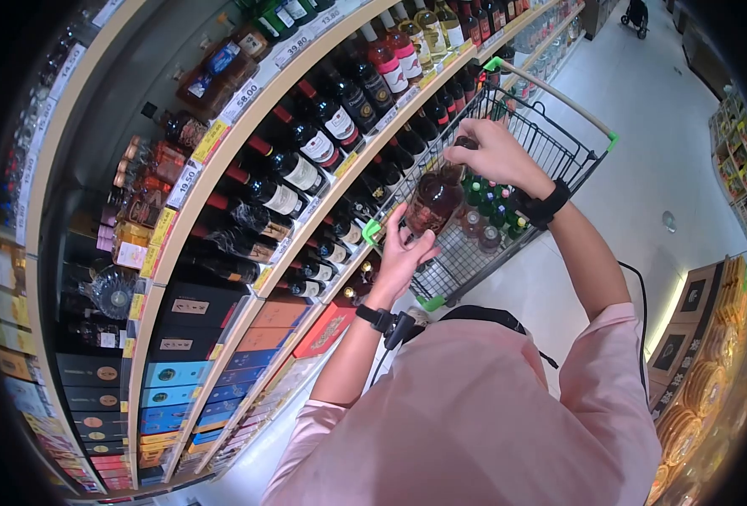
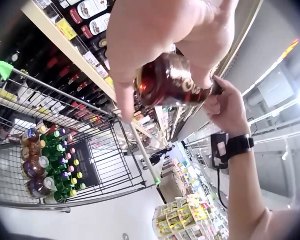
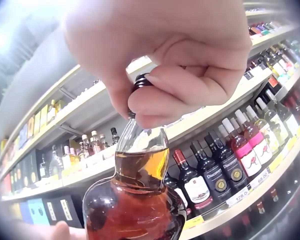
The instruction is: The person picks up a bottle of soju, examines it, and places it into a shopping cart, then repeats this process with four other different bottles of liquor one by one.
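Clearly, at left the long shelves (image 1: 259, 105) carry wine bottles (image 1: 318, 145) in rows, with boxes (image 1: 189, 344) at the near end. Next comes the left hand (image 1: 403, 257) — its thumb and fingers are clamped around the low part of a dark amber bottle (image 1: 435, 202). This bottle is tilted, held between the two hands above the wire cart (image 1: 451, 281). The right hand (image 1: 504, 156) has its fingers curled and clamped on the bottle neck (image 3: 140, 97). Inside the cart stand green bottles (image 1: 493, 205) and brown bottles (image 1: 481, 233).
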{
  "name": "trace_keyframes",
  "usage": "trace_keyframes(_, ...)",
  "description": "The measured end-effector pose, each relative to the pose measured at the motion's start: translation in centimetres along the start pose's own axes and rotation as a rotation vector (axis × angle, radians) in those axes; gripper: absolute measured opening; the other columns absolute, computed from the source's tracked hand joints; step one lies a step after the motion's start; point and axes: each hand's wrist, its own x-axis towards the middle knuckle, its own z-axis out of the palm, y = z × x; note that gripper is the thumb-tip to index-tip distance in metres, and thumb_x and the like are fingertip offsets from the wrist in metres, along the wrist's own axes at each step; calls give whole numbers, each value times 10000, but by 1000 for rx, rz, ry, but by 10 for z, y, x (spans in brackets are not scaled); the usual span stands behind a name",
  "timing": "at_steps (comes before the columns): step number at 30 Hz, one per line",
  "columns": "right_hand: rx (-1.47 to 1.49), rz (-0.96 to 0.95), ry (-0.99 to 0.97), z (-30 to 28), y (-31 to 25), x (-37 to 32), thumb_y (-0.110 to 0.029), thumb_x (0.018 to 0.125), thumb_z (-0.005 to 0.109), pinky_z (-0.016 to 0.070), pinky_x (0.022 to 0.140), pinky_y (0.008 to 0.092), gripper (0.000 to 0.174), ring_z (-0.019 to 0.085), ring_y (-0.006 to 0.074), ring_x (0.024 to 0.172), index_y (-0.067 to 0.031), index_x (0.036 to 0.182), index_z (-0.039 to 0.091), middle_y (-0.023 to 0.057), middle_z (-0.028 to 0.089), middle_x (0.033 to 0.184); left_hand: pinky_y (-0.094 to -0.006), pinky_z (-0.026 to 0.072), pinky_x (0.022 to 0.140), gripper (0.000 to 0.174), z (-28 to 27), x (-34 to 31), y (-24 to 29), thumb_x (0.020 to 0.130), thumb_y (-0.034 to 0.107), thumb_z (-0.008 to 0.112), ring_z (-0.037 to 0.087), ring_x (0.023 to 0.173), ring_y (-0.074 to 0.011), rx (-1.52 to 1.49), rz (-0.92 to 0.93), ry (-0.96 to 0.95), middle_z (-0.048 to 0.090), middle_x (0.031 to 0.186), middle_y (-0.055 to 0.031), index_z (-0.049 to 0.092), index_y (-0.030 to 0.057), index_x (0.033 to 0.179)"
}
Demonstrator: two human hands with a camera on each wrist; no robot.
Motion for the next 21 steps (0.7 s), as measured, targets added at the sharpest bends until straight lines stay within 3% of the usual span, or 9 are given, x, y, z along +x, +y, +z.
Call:
trace_keyframes(2, 125, 34, -24, 7, 2, -1, -294, 809, 726, 411, 506, 322, 343, 550, 144, 519, 23, 800, 592, 65, 568, 594, -413, 575, 910, 718, 5, 4, -12, 903, 33, 692, 562, 1201, -241, -54, 86, -37, 449, 1381, -178, 245, 125, 1458)
trace_keyframes(3, 133, 60, -53, 5, -2, -1, -261, 825, 717, 407, 498, 301, 300, 551, 116, 517, 17, 810, 604, 40, 576, 603, -396, 571, 920, 738, 5, 6, -16, 846, -33, 732, 600, 1145, -235, -33, 136, 14, 501, 1329, -174, 273, 84, 1411)
trace_keyframes(6, 152, 86, -134, 0, -3, -1, -256, 833, 712, 408, 500, 299, 286, 553, 116, 517, 14, 850, 618, 36, 578, 610, -364, 570, 921, 754, 0, 11, -23, 799, -66, 760, 638, 1080, -236, 144, 210, 18, 553, 1258, -187, 279, 45, 1369)
trace_keyframes(12, 200, 51, -98, 7, 14, -6, -269, 826, 718, 408, 503, 298, 285, 554, 113, 521, 0, 871, 636, 44, 583, 631, -331, 576, 897, 852, 8, 14, -27, 744, -104, 787, 662, 1035, -242, 275, 190, 106, 577, 1207, -207, 239, 41, 1380)
trace_keyframes(16, 79, -23, 44, 22, 31, -2, -290, 801, 722, 428, 552, 348, 325, 580, 217, 584, 15, 844, 618, 119, 565, 628, -382, 580, 897, 1029, 9, 6, -41, 732, -107, 793, 611, 1117, -263, 219, 1, 41, 493, 1276, -193, 129, 132, 1482)
trace_keyframes(17, 83, 36, 6, 21, 34, -2, -308, 782, 716, 454, 609, 370, 361, 605, 277, 650, 31, 857, 621, 162, 594, 680, -390, 574, 902, 1053, 2, 6, -46, 741, -88, 796, 587, 1134, -263, 244, -51, 22, 452, 1305, -189, 123, 168, 1509)
trace_keyframes(19, 91, 157, -70, 18, 36, -7, -344, 744, 706, 507, 722, 414, 438, 654, 397, 781, 64, 882, 626, 249, 653, 782, -389, 577, 883, 1027, -16, 5, -52, 753, -112, 770, 620, 1085, -263, 310, -136, 54, 459, 1319, -215, 134, 154, 1514)
trace_keyframes(20, 60, 190, -84, 19, 40, -9, -343, 737, 706, 508, 728, 418, 440, 654, 400, 786, 63, 886, 627, 252, 654, 789, -388, 579, 873, 1014, -25, 3, -52, 759, -123, 757, 636, 1060, -262, 342, -179, 69, 462, 1325, -229, 140, 147, 1517)
trace_keyframes(21, 27, 224, -101, 20, 46, -12, -341, 730, 705, 509, 733, 422, 441, 654, 404, 792, 63, 890, 628, 255, 654, 796, -359, 570, 866, 779, -32, -4, -49, 845, -40, 723, 646, 1005, -225, 310, -146, 97, 551, 1229, -177, 283, 117, 1469)
